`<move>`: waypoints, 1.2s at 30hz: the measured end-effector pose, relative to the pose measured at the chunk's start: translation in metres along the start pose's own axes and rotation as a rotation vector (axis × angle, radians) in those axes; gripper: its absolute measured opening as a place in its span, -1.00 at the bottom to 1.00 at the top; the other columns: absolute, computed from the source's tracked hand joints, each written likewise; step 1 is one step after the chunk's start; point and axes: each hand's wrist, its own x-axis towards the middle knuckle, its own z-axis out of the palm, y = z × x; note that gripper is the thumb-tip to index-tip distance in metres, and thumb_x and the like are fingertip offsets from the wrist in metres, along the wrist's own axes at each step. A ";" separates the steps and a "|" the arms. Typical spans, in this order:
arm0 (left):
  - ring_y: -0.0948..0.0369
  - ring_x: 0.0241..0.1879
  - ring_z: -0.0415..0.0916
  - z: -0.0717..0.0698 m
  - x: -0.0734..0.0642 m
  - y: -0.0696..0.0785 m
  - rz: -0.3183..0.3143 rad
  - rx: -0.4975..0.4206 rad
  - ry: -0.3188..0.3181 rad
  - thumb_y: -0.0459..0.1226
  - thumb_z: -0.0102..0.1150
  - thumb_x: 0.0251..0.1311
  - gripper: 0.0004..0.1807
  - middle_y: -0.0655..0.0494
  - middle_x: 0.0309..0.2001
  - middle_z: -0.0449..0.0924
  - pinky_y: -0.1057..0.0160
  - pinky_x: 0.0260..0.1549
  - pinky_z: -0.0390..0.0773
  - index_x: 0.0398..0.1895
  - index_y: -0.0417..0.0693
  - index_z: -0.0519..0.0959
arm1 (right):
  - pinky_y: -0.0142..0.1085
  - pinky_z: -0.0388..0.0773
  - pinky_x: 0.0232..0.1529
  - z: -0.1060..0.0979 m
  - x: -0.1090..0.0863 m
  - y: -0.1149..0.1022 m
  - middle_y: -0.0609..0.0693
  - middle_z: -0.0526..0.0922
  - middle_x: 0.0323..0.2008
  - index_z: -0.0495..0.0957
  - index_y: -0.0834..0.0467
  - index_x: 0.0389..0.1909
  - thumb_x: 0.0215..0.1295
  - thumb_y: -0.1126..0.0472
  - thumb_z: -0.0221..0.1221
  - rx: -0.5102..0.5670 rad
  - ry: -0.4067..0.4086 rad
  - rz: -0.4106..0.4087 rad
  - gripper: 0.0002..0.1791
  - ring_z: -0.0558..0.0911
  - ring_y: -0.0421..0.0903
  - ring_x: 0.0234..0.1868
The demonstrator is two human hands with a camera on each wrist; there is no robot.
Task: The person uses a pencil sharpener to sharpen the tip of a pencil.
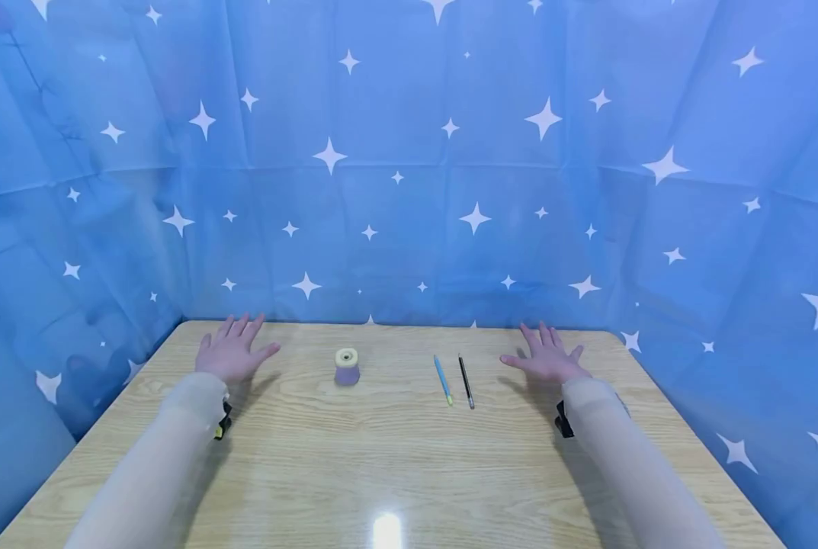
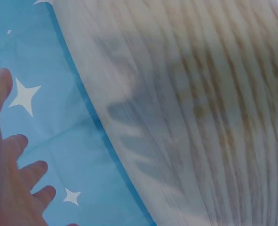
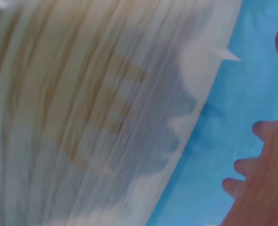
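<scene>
My left hand [image 1: 232, 352] is held above the back left of the wooden table [image 1: 354, 465], its fingers spread. Over the back right, my right hand [image 1: 546, 357] is spread in the same way. Both cast shadows on the tabletop and hold nothing. Between them stands a small squat object with a cream top, a hole in it and a purple base [image 1: 347, 367], nearer my left hand. A blue pencil [image 1: 442, 377] with a yellow-green end lies beside a slim black pencil [image 1: 466, 380], closer to my right hand. Each wrist view shows only spread fingers, shadow and table.
A blue curtain [image 1: 409, 229] with white stars hangs behind the table's back edge and along both sides. Dark wrist devices sit under each wrist, one at the left [image 1: 224, 421] and one at the right [image 1: 563, 420].
</scene>
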 end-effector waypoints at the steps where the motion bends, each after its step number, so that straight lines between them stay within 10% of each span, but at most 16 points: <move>1: -0.27 0.45 -0.29 -0.001 0.000 0.002 0.004 -0.007 0.011 0.46 -0.40 0.20 0.05 -0.28 0.50 -0.15 -0.44 0.23 -0.32 0.55 -0.05 -0.09 | 0.54 -0.61 0.01 0.000 0.000 -0.001 0.42 -0.35 0.46 -0.19 0.16 0.54 0.22 -0.50 -0.08 0.017 0.001 -0.006 0.12 -0.31 0.46 0.41; 18: -0.21 0.40 0.02 0.008 0.003 0.032 0.060 -0.589 0.013 0.13 -0.11 0.41 -0.21 -0.24 0.47 0.02 -0.24 0.29 0.08 0.51 -0.14 0.06 | 0.55 -0.27 0.13 0.009 -0.005 -0.047 0.35 0.11 0.41 0.19 0.24 0.43 0.38 -0.22 0.02 0.288 -0.079 -0.118 -0.20 0.31 0.34 0.30; 26: -0.15 0.39 0.08 0.035 0.001 0.042 0.010 -0.850 -0.076 0.14 -0.07 0.38 -0.20 -0.21 0.43 0.13 -0.17 0.34 0.02 0.48 -0.17 0.10 | 0.20 0.19 0.28 0.034 -0.007 -0.057 0.35 0.20 0.38 0.20 0.32 0.40 0.44 -0.09 0.03 0.468 -0.126 -0.116 -0.28 0.22 0.34 0.35; 36: -0.07 0.37 0.17 0.063 0.006 0.059 -0.010 -1.049 -0.094 -0.09 0.11 0.36 -0.32 -0.16 0.39 0.23 -0.08 0.34 0.09 0.44 -0.16 0.19 | 0.16 0.20 0.29 0.046 -0.004 -0.073 0.30 0.23 0.38 0.23 0.25 0.41 0.43 -0.09 0.05 0.606 -0.134 -0.064 -0.31 0.20 0.29 0.38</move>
